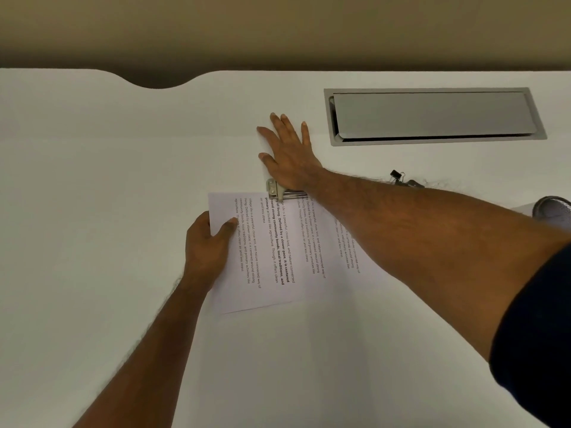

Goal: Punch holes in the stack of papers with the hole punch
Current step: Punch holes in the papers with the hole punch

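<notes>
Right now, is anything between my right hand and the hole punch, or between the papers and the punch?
Nothing visible. The right hand presses flat on the hole punch, and the stack of papers, held at its edge by the left hand, already reaches the punch. The binder clip lies off to the right.

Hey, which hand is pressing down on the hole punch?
The right hand, fingers straight, palm on the silver metal hole punch. The left hand pinches the edge of the printed white paper stack.

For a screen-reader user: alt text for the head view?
The right hand presses flat on a metal hole punch at the far edge of printed papers; the left hand grips their left edge, on a white desk.
</notes>
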The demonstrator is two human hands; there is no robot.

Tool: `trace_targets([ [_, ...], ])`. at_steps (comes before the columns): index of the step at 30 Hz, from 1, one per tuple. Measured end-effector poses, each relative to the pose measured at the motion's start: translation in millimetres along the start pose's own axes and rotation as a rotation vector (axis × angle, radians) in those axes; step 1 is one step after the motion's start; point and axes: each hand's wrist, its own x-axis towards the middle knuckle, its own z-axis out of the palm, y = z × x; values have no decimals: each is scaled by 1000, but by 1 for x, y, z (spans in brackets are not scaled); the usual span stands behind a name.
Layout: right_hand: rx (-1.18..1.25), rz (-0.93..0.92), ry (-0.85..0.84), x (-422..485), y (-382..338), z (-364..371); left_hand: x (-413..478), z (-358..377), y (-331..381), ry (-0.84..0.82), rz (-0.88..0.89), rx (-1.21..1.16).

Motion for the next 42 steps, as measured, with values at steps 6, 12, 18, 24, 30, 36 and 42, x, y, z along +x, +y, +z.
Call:
trace_targets([
  [6, 11, 13, -4, 0, -1, -1, -1, -1, 1, -7, -18, -10],
  [12, 15, 15, -12, -2, -2, -4, -2, -2, 2, -23, -10, -18],
  [18, 144, 50, -28, -7, -6, -17, -2, -2, 0, -13, 13, -5],
  [24, 175, 38, 81, -17, -8, -22, 0, -2, -2, -18, 40, 28],
  [30, 192, 2, 311, -44, -4, -33, 0, -3, -1, -32, 76, 58],
  [36, 289, 78, 393, -93, 21, -40, -5, -5, 0, -45, 75, 52],
  [42, 395, 309, 321, -170, 47, -38, -9, -7, 3, -74, 71, 52],
])
